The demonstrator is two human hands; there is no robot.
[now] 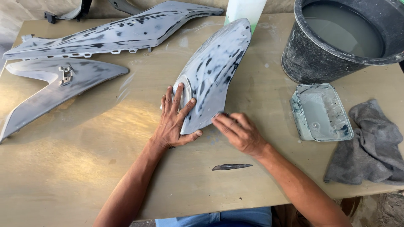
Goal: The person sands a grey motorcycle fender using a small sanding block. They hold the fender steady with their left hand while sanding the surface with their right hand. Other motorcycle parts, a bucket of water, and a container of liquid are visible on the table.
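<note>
Near edge, mid-surface (84, 168): left hand (176, 122) spread flat, grip splayed on the near end of the grey primed panel (214, 71). Right hand (237, 132) fingers pressed together, rubbing the panel's near right edge; whether holding an abrasive, cannot tell. Best kept: firm bracing, light even strokes along the curve. Right: rinse tray (320, 112), rag (372, 145). Far: bucket (311, 54).

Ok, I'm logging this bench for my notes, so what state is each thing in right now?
Curved grey panel: patchy, sanded-looking, lying on the table.
Left hand: flat on the panel's near end.
Right hand: fingertips pressed at the panel's lower edge.
Two long panels: lying flat, untouched.
Bucket: upright, holding cloudy water.
Rectangular tray: open, smeared with pale residue.
Grey cloth: crumpled, at the table edge.
</note>
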